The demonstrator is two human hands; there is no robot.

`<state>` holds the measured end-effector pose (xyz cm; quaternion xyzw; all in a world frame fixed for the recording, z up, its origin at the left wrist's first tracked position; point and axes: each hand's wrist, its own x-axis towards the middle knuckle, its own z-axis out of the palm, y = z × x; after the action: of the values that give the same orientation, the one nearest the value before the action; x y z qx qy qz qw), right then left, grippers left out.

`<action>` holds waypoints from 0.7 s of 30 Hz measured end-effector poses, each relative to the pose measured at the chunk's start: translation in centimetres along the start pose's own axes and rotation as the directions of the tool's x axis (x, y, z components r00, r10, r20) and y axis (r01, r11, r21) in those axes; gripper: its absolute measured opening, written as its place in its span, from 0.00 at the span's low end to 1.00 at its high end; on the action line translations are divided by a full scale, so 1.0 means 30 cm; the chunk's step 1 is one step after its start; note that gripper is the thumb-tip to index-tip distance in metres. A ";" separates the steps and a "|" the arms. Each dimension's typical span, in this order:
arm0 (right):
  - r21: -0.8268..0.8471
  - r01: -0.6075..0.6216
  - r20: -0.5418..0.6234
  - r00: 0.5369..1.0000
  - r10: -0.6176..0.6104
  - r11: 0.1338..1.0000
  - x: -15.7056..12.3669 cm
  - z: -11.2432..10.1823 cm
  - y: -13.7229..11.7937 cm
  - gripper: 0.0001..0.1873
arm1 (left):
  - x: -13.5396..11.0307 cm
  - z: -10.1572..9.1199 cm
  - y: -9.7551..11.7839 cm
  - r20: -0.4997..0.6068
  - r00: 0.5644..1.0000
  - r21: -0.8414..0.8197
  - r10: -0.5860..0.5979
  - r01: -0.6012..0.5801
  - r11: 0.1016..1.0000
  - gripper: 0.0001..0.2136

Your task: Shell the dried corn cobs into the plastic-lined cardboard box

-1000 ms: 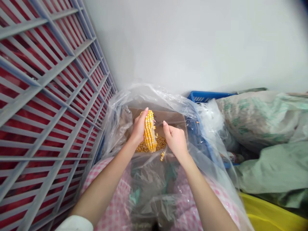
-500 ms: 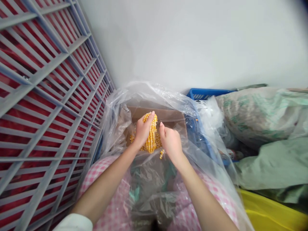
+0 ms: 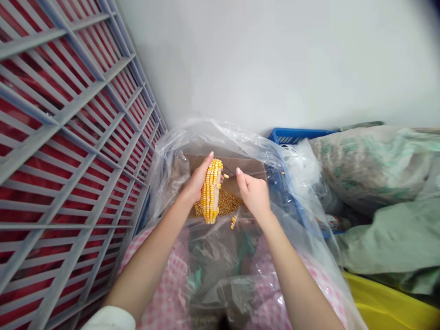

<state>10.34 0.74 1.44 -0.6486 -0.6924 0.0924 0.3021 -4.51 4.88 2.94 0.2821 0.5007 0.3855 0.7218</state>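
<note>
My left hand (image 3: 197,182) is wrapped round an ear of corn (image 3: 209,195), held upright and slightly tilted. Yellow kernels cover its near side, while a pale bare strip of cob runs down its right side. To the right of the ear and apart from it, my right hand (image 3: 255,193) is closed in a fist with its thumb raised; nothing shows in it. A loose kernel (image 3: 226,176) is in the air between ear and thumb. Below the hands, a heap of loose corn kernels (image 3: 228,201) lies in a box lined with clear plastic (image 3: 192,130). A small cluster of kernels (image 3: 233,222) sits on the plastic nearer me.
A grey slatted plastic crate (image 3: 99,123) with red stuff behind its slats rises close on my left. A white wall (image 3: 275,59) stands ahead. To the right are a blue basket (image 3: 295,134), a filled woven sack (image 3: 364,165), green cloth (image 3: 385,233) and a yellow container (image 3: 385,302).
My left hand has turned the ear, bringing its bare strip into view. My right hand has moved a little right, away from the ear. A kernel now flies between them.
</note>
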 end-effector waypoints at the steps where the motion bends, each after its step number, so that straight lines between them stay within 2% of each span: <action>1: 0.059 -0.069 -0.001 0.998 0.069 0.996 0.000 -0.004 -0.006 0.30 | 0.003 0.004 -0.007 -0.064 0.994 0.033 0.085 -0.083 0.996 0.24; 4: 0.187 -0.189 0.044 0.982 0.184 0.964 -0.001 0.002 -0.025 0.29 | 0.008 0.018 -0.026 -0.141 0.961 0.107 0.238 -0.224 0.969 0.24; 9: 0.249 -0.229 0.119 0.972 0.205 0.941 0.003 0.022 -0.044 0.28 | 0.004 0.028 -0.038 -0.152 0.941 0.130 0.303 -0.285 0.950 0.24; 14: 0.246 -0.263 0.200 0.956 0.217 0.933 0.008 0.011 -0.049 0.28 | -0.002 0.025 -0.048 -0.136 0.915 0.182 0.380 -0.354 0.918 0.21; 18: 0.232 -0.282 0.280 0.936 0.214 0.931 0.011 -0.009 -0.050 0.28 | -0.013 0.025 -0.051 -0.153 0.856 0.319 0.494 -0.430 0.844 0.18; 21: 0.206 -0.291 0.320 0.922 0.217 0.934 0.013 -0.022 -0.056 0.29 | -0.025 0.030 -0.046 -0.141 0.782 0.464 0.607 -0.489 0.738 0.16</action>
<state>9.30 0.71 2.96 -0.6696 -0.6215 0.3120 0.2609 -3.44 3.47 2.52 0.5021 0.5599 0.5075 0.4206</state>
